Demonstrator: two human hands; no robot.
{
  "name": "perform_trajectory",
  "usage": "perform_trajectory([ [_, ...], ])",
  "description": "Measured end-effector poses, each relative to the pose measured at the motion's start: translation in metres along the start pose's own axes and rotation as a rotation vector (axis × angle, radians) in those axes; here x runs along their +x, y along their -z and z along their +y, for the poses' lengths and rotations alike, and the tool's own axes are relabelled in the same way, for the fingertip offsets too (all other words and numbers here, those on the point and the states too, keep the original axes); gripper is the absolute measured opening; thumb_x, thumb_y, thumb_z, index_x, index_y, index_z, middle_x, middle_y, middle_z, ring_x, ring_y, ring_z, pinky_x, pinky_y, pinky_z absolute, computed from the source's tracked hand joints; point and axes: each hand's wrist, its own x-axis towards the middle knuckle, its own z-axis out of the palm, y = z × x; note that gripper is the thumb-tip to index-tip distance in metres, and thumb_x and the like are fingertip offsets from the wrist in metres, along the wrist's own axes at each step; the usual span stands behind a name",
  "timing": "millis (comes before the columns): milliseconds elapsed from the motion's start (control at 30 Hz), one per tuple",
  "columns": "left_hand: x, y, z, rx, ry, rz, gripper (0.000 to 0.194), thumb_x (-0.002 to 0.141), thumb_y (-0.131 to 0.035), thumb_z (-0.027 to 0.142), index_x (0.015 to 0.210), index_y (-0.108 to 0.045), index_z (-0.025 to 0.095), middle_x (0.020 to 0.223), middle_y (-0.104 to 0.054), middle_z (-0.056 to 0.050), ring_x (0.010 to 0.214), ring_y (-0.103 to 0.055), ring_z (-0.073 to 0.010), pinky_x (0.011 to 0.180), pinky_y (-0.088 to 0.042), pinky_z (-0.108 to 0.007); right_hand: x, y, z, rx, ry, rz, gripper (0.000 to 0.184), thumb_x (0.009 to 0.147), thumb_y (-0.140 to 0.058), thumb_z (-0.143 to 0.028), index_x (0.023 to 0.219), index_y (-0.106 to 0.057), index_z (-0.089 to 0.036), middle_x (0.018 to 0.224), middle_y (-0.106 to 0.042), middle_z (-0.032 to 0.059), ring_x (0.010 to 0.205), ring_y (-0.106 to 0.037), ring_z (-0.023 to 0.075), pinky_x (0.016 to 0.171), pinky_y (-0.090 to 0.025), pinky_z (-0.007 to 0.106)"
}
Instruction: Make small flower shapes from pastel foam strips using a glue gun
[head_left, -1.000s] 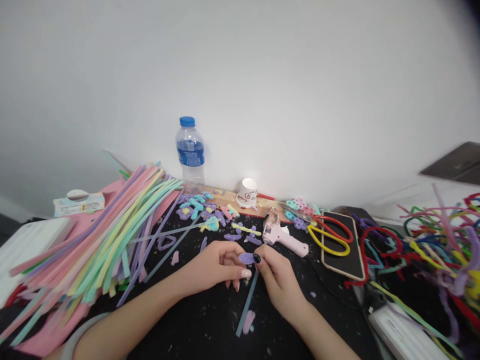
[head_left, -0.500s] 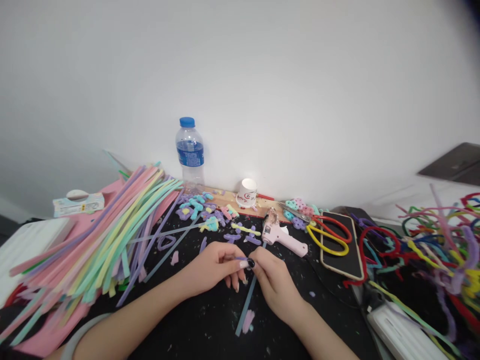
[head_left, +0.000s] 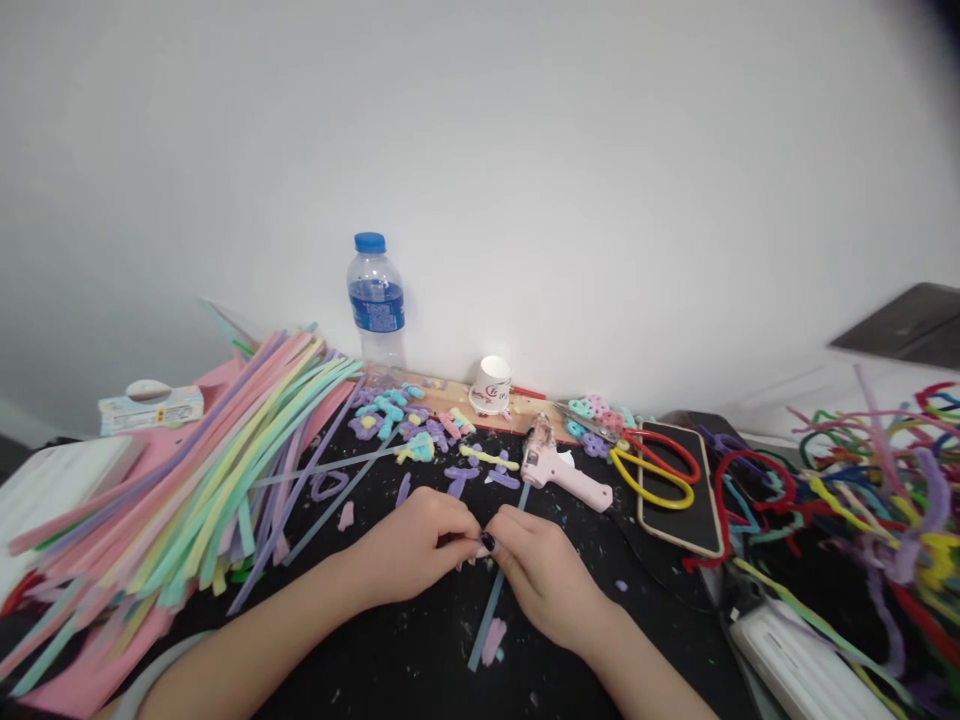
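Over the black table my left hand [head_left: 416, 545] and my right hand [head_left: 551, 575] meet fingertip to fingertip. Both pinch a small purple pipe cleaner piece, which the fingers now hide almost wholly. Beneath my right hand lies a translucent glue stick [head_left: 486, 622], its upper end by the nozzle side of a pink glue gun [head_left: 566, 473]. A short pink-purple scrap [head_left: 493, 640] rests beside the stick. Just beyond my hands are cut purple pieces [head_left: 456, 483] and a yellow-and-purple piece [head_left: 487, 458].
Long pastel pipe cleaners [head_left: 217, 450] heap at left. Along the wall stand a water bottle [head_left: 377, 300] and a paper cup [head_left: 492, 385]. Scissors with red and yellow handles [head_left: 656, 470] lie on a phone [head_left: 686, 510] at right, near a white power strip [head_left: 806, 650] and tangled coloured pipe cleaners [head_left: 892, 500].
The fingers of my left hand have curled in, and both hands have drawn closer together, covering the purple piece that showed between them. The view has shifted slightly.
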Motion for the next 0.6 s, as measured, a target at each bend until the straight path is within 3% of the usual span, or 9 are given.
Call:
perform_trajectory([
  [200,-0.0032,-0.0054,-0.0028,0.086,-0.08,0.043,0.02,0.086,-0.049,0.016,0.072,-0.063,0.015,0.071,-0.064,-0.002,0.067,-0.057,-0.0124,0.065,-0.04,-0.021,0.001,-0.0042,-0.002,0.106,-0.092,0.077,0.027,0.088,-0.036,-0.014,0.063,-0.028,-0.02,0.061,-0.035,-0.0048,0.055,-0.036,0.0097,0.052,-0.026,0.022],
  [400,-0.0069,-0.0086,-0.004,0.284,-0.195,0.063,0.033,0.091,-0.036,0.018,0.075,-0.064,0.012,0.074,-0.064,-0.009,0.07,-0.057,-0.018,0.066,-0.041,-0.028,0.0032,-0.0095,-0.004,0.372,-0.283,0.106,0.034,0.088,-0.037,-0.017,0.057,-0.023,-0.02,0.054,-0.021,-0.0068,0.05,-0.025,0.0081,0.046,-0.018,0.022],
  [500,-0.0053,-0.0049,-0.0013,0.117,-0.121,0.051,0.029,0.088,-0.043,0.019,0.07,-0.065,0.013,0.07,-0.065,-0.006,0.067,-0.058,-0.0161,0.066,-0.042,-0.026,0.0035,-0.0076,-0.0026,0.47,-0.293,0.072,0.033,0.09,-0.036,-0.022,0.059,-0.028,-0.019,0.056,-0.024,-0.0065,0.052,-0.025,0.0085,0.047,-0.021,0.022],
  [600,-0.0024,-0.0008,-0.0003,-0.249,0.081,-0.026,0.026,0.083,-0.054,0.022,0.062,-0.066,0.013,0.059,-0.063,-0.002,0.058,-0.058,-0.0128,0.06,-0.044,-0.022,0.0032,-0.0011,-0.0009,0.439,-0.178,0.08,0.029,0.093,-0.033,-0.028,0.066,-0.039,-0.018,0.062,-0.036,-0.0045,0.057,-0.034,0.0099,0.053,-0.029,0.022],
])
